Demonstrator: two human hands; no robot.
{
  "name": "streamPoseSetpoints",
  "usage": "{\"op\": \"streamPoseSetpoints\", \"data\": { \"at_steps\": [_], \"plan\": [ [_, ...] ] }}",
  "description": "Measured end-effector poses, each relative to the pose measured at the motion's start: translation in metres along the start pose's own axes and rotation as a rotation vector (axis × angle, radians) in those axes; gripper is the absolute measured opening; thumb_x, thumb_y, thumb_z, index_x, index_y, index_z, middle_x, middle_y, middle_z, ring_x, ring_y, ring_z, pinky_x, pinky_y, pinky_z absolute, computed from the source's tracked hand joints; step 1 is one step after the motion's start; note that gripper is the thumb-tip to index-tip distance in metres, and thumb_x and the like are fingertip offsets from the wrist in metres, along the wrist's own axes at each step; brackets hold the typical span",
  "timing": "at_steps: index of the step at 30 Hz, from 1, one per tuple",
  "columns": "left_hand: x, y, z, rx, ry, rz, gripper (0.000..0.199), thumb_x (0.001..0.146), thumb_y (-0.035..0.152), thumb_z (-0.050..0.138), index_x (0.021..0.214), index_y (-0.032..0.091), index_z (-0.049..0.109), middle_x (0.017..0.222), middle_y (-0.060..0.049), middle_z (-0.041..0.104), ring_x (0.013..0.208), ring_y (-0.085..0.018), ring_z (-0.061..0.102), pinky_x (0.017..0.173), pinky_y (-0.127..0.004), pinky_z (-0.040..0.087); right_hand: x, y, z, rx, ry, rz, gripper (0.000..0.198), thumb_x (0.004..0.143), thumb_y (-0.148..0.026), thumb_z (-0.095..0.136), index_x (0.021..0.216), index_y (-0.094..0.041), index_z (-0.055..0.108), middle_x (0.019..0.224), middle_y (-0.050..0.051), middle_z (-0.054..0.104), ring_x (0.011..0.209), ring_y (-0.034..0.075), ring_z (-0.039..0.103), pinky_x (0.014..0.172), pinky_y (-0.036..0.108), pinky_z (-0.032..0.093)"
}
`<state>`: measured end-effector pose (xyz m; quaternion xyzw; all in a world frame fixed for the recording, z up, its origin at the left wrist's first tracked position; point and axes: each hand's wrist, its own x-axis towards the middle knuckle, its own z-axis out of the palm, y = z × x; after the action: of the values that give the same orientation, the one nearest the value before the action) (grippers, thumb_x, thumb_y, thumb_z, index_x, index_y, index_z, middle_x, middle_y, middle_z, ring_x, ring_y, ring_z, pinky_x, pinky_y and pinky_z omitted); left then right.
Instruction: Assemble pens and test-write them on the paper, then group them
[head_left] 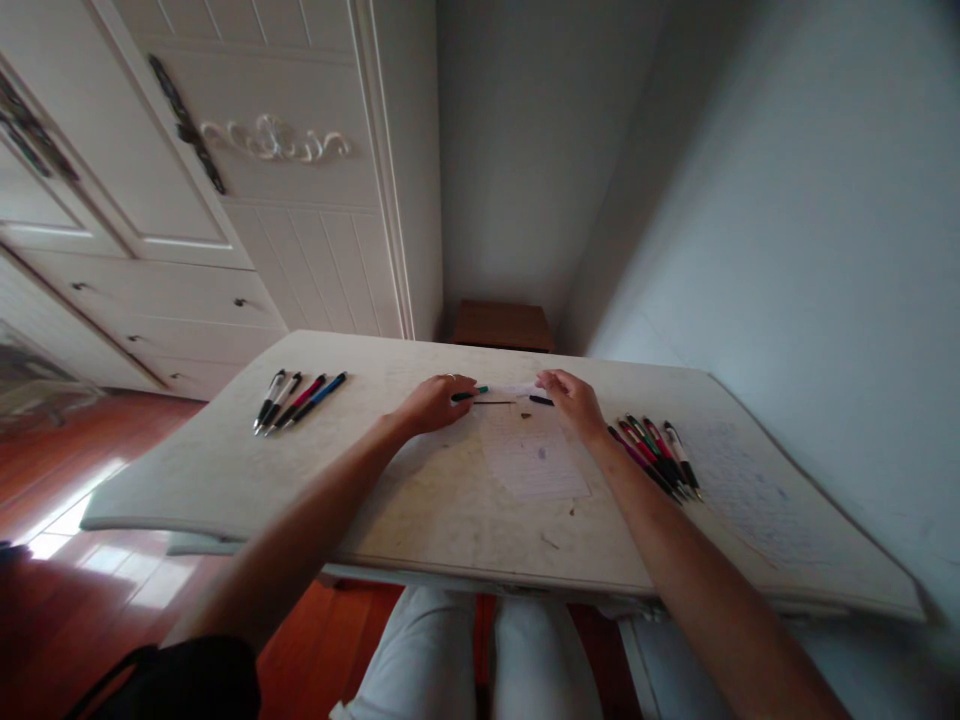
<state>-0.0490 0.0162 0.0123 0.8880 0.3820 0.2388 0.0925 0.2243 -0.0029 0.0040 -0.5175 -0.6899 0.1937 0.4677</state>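
Observation:
My left hand (441,402) is near the far edge of the table, fingers curled round a green and black pen piece (469,394). My right hand (573,400) is level with it on the right, its thumb and fingers pinched together; what they hold, if anything, is too small to make out. Between the hands lie a thin dark stick like a pen refill (495,403) and a short black pen piece (540,400), the latter close to my right fingers. Just below them, a lined sheet of paper (536,460) lies flat, with a small brown scrap (526,416) near its top.
Several pens (298,402) lie side by side on the left of the white table (420,520). Another group of pens (660,455) lies beside my right forearm, next to a written sheet (757,490). A wall stands right, a cabinet (300,180) left, and a brown wooden box (502,325) behind.

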Motion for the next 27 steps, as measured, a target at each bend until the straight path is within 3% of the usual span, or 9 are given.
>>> {"op": "streamPoseSetpoints", "data": {
  "at_steps": [7, 12, 17, 22, 27],
  "plan": [
    [0.001, 0.000, -0.004, -0.043, 0.222, -0.022, 0.028, 0.088, 0.022, 0.051, 0.109, 0.015, 0.069, 0.113, -0.008, 0.070, 0.105, -0.021, 0.064, 0.098, -0.037, 0.048, 0.005, 0.005, -0.006, 0.013, 0.204, 0.070, 0.046, 0.086, -0.054, 0.049, 0.092, -0.014, 0.070, 0.081, 0.010, 0.073, 0.079, 0.024, 0.068, 0.076, 0.034, 0.051],
    [0.001, 0.002, -0.010, -0.066, 0.358, -0.107, 0.026, 0.088, 0.018, 0.048, 0.100, 0.014, 0.070, 0.088, -0.006, 0.070, 0.072, -0.015, 0.061, 0.075, -0.029, 0.050, 0.005, 0.012, -0.008, -0.004, 0.223, 0.049, 0.038, 0.083, -0.050, 0.056, 0.088, -0.017, 0.075, 0.091, 0.009, 0.075, 0.086, 0.025, 0.069, 0.080, 0.036, 0.052],
    [0.000, -0.001, -0.012, -0.029, 0.246, -0.142, 0.026, 0.088, 0.027, 0.052, 0.103, 0.014, 0.070, 0.077, -0.004, 0.066, 0.067, -0.015, 0.057, 0.069, -0.028, 0.047, 0.005, 0.012, -0.007, -0.020, 0.205, 0.021, 0.030, 0.080, -0.043, 0.062, 0.086, -0.018, 0.077, 0.092, 0.009, 0.075, 0.086, 0.025, 0.069, 0.077, 0.036, 0.053],
    [0.000, -0.007, -0.003, -0.024, 0.055, -0.019, 0.028, 0.088, 0.034, 0.056, 0.104, 0.017, 0.072, 0.095, -0.008, 0.069, 0.084, -0.020, 0.063, 0.080, -0.032, 0.049, 0.004, 0.011, -0.003, -0.070, 0.138, -0.039, 0.024, 0.079, -0.039, 0.065, 0.084, -0.018, 0.076, 0.090, 0.009, 0.075, 0.082, 0.022, 0.068, 0.075, 0.035, 0.053],
    [0.000, -0.008, -0.003, -0.065, 0.070, 0.059, 0.025, 0.089, 0.032, 0.056, 0.101, 0.019, 0.073, 0.097, -0.009, 0.069, 0.094, -0.022, 0.062, 0.090, -0.036, 0.048, 0.002, 0.012, 0.005, -0.166, 0.016, -0.193, 0.021, 0.084, -0.035, 0.063, 0.091, -0.019, 0.075, 0.093, 0.009, 0.073, 0.089, 0.022, 0.065, 0.086, 0.038, 0.050]
  ]
}}
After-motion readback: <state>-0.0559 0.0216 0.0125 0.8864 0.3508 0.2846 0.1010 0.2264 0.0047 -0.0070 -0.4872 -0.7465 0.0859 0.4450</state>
